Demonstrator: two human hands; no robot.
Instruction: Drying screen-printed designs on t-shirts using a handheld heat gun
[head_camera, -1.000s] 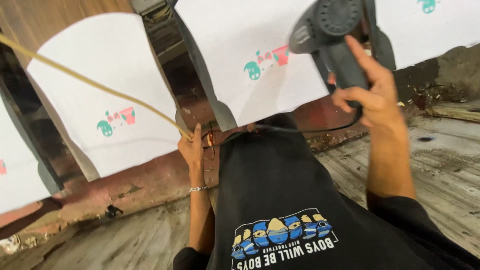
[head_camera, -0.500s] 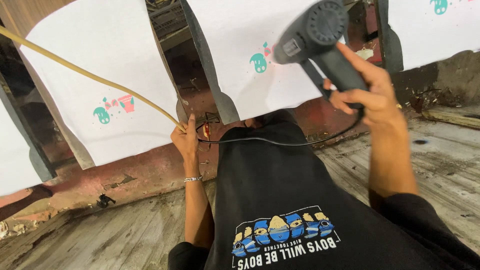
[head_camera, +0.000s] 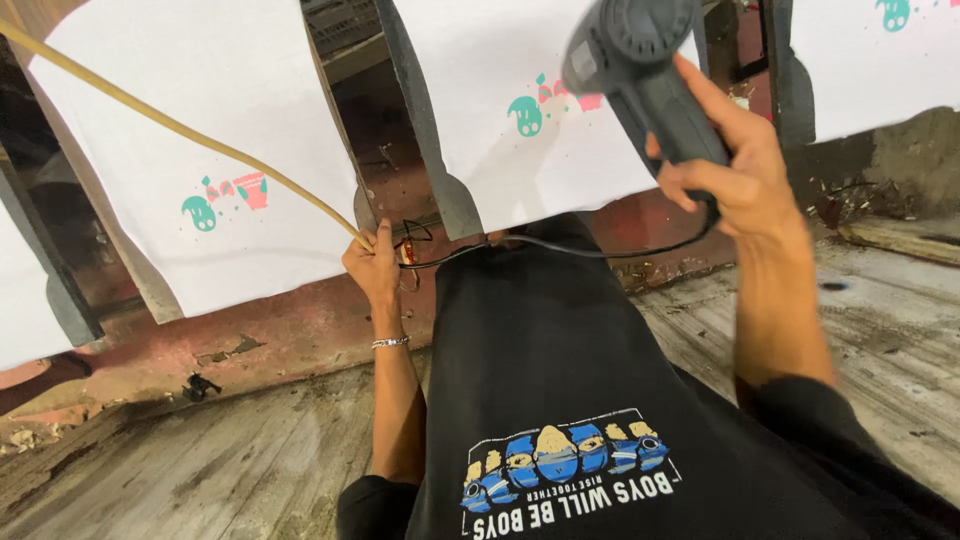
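Right hand (head_camera: 735, 175) wraps heat gun (head_camera: 640, 70) at 1 o'clock; left hand (head_camera: 375, 265) pinches yellow cord (head_camera: 180, 130). Risk: black cable (head_camera: 560, 248) snags, nozzle scorches white shirt (head_camera: 520, 100).

Both hands' grip (head_camera: 735, 175) closed, raised

White fabric panels with small teal and pink prints (head_camera: 215, 175) hang across the upper frame on dark grey tapered boards (head_camera: 425, 130). Below them runs a chipped reddish ledge (head_camera: 250, 335). Worn grey wooden floor planks (head_camera: 220, 460) fill the lower left and right. A small black scrap (head_camera: 200, 386) lies at the ledge's foot, lower left.
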